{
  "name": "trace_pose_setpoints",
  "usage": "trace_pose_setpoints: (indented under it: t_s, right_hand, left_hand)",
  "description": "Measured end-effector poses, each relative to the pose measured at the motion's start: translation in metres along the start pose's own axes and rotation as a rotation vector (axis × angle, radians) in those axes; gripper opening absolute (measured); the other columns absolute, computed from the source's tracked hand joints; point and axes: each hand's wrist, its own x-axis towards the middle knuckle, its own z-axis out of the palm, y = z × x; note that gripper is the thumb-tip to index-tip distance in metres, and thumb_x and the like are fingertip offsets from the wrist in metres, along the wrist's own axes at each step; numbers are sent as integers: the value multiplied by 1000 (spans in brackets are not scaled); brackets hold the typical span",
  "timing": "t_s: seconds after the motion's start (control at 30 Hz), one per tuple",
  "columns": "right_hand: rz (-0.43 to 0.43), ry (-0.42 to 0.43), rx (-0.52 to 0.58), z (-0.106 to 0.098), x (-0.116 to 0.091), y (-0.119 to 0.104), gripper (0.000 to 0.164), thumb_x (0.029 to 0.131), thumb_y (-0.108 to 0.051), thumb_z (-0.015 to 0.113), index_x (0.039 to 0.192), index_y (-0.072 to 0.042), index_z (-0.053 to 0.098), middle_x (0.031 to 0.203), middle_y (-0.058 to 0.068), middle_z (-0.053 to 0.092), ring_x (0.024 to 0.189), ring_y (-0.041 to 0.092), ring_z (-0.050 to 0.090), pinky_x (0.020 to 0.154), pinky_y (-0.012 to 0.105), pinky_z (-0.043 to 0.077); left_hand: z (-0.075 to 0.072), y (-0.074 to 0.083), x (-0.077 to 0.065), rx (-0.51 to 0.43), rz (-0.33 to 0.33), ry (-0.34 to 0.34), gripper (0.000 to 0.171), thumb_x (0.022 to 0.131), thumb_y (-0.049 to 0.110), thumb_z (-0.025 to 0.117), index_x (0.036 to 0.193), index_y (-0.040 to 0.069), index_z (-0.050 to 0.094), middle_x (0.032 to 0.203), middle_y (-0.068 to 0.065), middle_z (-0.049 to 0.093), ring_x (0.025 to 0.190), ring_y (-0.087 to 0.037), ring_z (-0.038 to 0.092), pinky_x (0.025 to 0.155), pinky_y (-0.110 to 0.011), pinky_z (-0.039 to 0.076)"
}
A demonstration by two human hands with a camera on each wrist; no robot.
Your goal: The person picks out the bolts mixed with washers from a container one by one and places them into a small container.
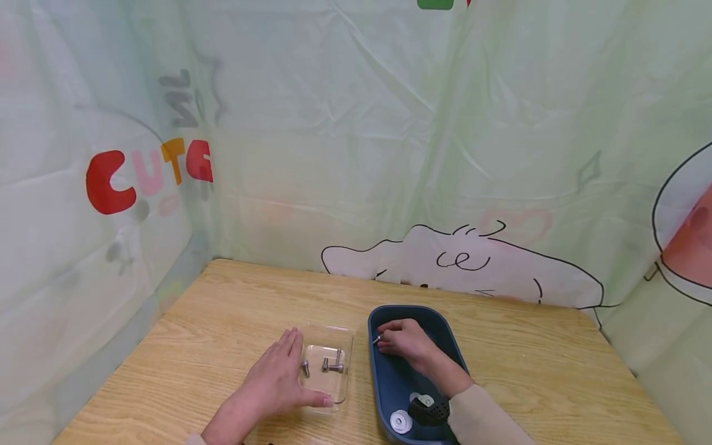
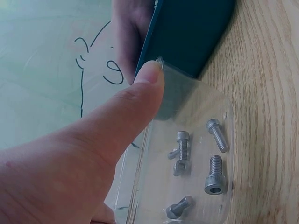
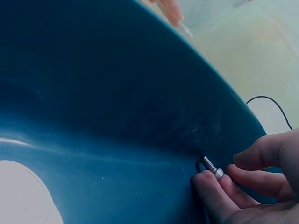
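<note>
A clear plastic box (image 1: 347,346) sits on the table with several socket head screws (image 1: 336,368) inside; they appear larger in the left wrist view, one screw (image 2: 215,175) near its wall. My left hand (image 1: 272,377) rests against the box's left side, fingers straight, thumb (image 2: 148,74) touching its rim. Inside the dark blue bin (image 1: 374,371), my right hand (image 1: 408,343) pinches a small socket head screw (image 3: 212,168) by its head, close to the bin wall. The screw's threaded end points away from the fingers.
White round discs (image 1: 400,421) lie at the near end of the bin, partly hidden by a black strap (image 1: 428,411) on the right wrist. A printed curtain (image 1: 334,154) hangs behind and left of the wooden table (image 1: 261,296).
</note>
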Motion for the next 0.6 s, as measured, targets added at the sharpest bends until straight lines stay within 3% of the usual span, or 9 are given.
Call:
trace_pose_setpoints:
  t_s: [0.6]
  right_hand:
    - [-2, 18, -38, 0, 1, 3, 26, 96, 0, 52, 115, 9, 68, 103, 18, 70, 85, 21, 71, 85, 35, 61]
  left_hand:
    - [-1, 1, 0, -1, 0, -5, 132, 63, 78, 74, 151, -10, 29, 159, -28, 28, 150, -40, 26, 120, -55, 29]
